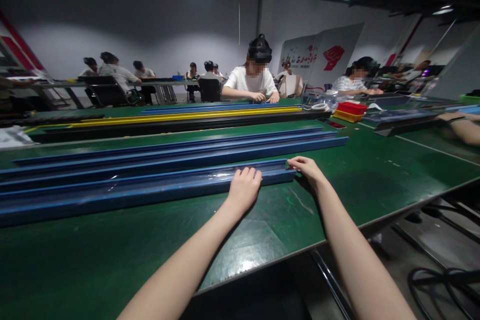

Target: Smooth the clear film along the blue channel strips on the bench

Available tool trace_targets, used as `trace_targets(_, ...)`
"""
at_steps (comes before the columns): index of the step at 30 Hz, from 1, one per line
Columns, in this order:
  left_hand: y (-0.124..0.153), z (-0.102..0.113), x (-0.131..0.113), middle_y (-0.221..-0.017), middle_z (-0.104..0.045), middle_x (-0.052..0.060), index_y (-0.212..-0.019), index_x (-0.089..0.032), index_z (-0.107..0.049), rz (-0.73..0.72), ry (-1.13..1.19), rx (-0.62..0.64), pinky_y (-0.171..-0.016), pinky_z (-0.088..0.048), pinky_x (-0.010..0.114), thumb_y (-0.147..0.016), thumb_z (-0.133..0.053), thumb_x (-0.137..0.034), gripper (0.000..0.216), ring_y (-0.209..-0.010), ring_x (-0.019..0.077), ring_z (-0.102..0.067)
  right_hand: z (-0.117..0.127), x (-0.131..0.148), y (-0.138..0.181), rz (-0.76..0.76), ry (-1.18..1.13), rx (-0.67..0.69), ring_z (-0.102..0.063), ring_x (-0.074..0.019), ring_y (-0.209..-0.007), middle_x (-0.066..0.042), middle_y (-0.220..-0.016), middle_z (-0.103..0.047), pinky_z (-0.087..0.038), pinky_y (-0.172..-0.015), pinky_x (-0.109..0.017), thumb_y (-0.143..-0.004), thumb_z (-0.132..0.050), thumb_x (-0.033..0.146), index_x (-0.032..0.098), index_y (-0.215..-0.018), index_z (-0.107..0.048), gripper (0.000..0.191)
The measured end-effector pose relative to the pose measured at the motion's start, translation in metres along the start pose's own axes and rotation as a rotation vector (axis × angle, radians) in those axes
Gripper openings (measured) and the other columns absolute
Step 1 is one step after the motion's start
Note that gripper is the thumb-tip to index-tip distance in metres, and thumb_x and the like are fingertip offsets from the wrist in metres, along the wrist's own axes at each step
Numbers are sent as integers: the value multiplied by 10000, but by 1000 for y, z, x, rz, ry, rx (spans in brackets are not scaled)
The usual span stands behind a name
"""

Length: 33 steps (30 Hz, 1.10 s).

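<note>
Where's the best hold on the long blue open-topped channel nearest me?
Probably take the long blue open-topped channel by its near wall, toward the right end, coming from your side: that wall stands up as a thin rim. The bare left hand bends over it there; the bare right hand is at the end.

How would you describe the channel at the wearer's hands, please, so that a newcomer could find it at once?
On the green table, long blue channels lie side by side. Pick the nearest channel to the wearer. Unlike its neighbours, it has the left hand over its near edge and the right hand at its right end.
</note>
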State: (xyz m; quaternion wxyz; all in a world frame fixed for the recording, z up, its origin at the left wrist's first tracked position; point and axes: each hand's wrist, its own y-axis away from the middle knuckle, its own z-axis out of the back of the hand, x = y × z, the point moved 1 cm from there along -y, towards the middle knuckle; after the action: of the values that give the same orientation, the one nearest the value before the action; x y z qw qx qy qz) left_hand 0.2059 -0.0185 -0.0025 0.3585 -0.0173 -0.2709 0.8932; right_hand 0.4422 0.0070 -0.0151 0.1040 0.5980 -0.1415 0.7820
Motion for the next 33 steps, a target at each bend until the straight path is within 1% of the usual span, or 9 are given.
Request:
trace_targets(7,0,0,0,-844,-590,76,-897,-156,-556,0,1,-1,-670,-353,322,-889,-360,-226,208,-818,206,-524,1,-6,-4,-19,-1,-9,-453,-96,-533,-22,-581,-579,-311,-489,-233,-514,-645,387,171,-594,-609,233)
trace_targets(14,0,1,0,-842,-591,81,-898,-159,-555,1,-5,9,-664,-352,320,-892,-352,-227,214,-820,203,-523,1,-4,-3,-11,13,4,-479,-112,-562,-25,-584,-581,-335,-515,-244,-505,-636,381,174,-584,-607,223)
trace_targets(21,0,0,0,-843,-592,75,-885,-156,-551,-4,-7,11,-657,-347,318,-891,-356,-222,206,-813,204,-525,1,-3,-2,6,21,16,-488,-106,-568,-15,-575,-580,-362,-552,-244,-516,-629,336,170,-555,-595,174)
trace_targets(29,0,1,1,-837,-594,72,-864,-157,-545,-7,-1,0,-649,-341,319,-889,-361,-224,198,-810,204,-529,2,-4,-2,7,48,4,-502,-116,-588,-16,-580,-588,-377,-578,-247,-521,-623,331,173,-559,-597,164)
trace_targets(33,-1,-1,1,-820,-596,67,-849,-158,-544,-5,4,-4,-645,-340,323,-890,-358,-239,207,-801,207,-534,1,-5,-3,18,79,15,-519,-124,-606,-17,-591,-598,-398,-620,-256,-525,-619,344,175,-558,-594,174)
